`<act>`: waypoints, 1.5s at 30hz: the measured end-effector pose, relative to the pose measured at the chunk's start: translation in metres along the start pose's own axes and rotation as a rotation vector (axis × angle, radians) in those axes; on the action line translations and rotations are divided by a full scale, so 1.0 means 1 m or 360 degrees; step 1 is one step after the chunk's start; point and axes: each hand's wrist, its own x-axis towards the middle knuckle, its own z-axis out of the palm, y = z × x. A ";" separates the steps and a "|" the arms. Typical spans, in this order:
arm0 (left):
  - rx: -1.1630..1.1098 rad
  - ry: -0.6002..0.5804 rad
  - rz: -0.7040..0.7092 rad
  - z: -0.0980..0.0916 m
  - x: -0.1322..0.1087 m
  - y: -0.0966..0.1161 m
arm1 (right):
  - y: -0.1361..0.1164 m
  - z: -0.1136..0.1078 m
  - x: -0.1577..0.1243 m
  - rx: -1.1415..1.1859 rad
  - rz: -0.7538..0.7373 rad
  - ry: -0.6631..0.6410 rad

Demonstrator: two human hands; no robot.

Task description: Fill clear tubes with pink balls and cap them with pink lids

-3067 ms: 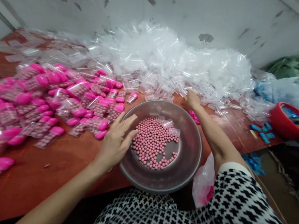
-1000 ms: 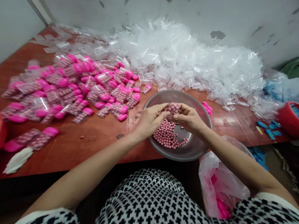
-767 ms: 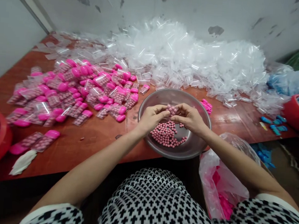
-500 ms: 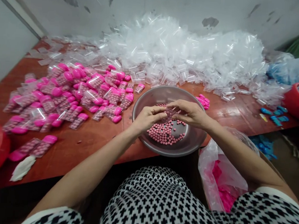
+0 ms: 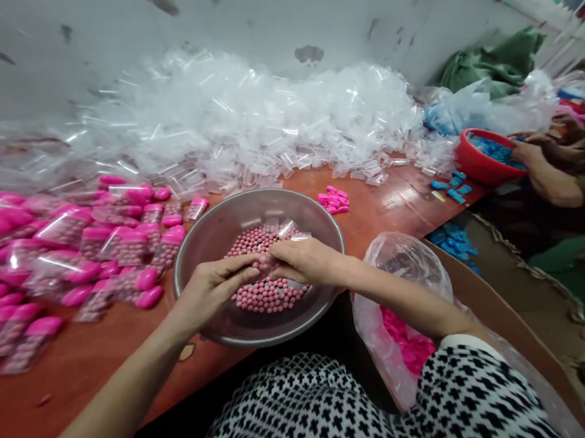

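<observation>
A grey metal bowl (image 5: 192, 322) holds loose pink beads (image 5: 267, 297). My right hand (image 5: 309, 260) is over the beads, fingers curled round a small clear plastic case (image 5: 288, 229), which they partly hide. From the left, my left hand (image 5: 215, 284) reaches in with thumb and forefinger closed at the near end of the case. How full the case is cannot be made out. Left of the bowl lie many filled cases with pink caps (image 5: 130, 244). Loose pink caps (image 5: 334, 200) sit just behind the bowl's right side.
A large heap of clear empty cases (image 5: 260, 110) runs along the wall. Beside the bowl, a plastic bag (image 5: 365, 324) holds pink caps. At right, another person's hand (image 5: 546, 173) is at a red basin (image 5: 469, 161) of blue pieces, with blue caps (image 5: 456, 186) nearby.
My view has swung right, bringing the other person into sight. My hands have lowered towards the beads, with the case between them; the right hand now covers more of it.
</observation>
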 end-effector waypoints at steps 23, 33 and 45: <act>-0.0739 0.0149 -0.0290 0.004 -0.003 0.002 | 0.150 -0.069 -0.036 -0.0844 0.1400 0.0326; -0.1050 0.0011 -0.0076 0.007 -0.002 0.000 | 0.009 -0.043 -0.009 0.1002 0.0810 0.0501; -0.1323 0.0013 -0.0018 0.009 -0.005 0.006 | -0.015 -0.009 0.011 0.1126 0.0603 0.0279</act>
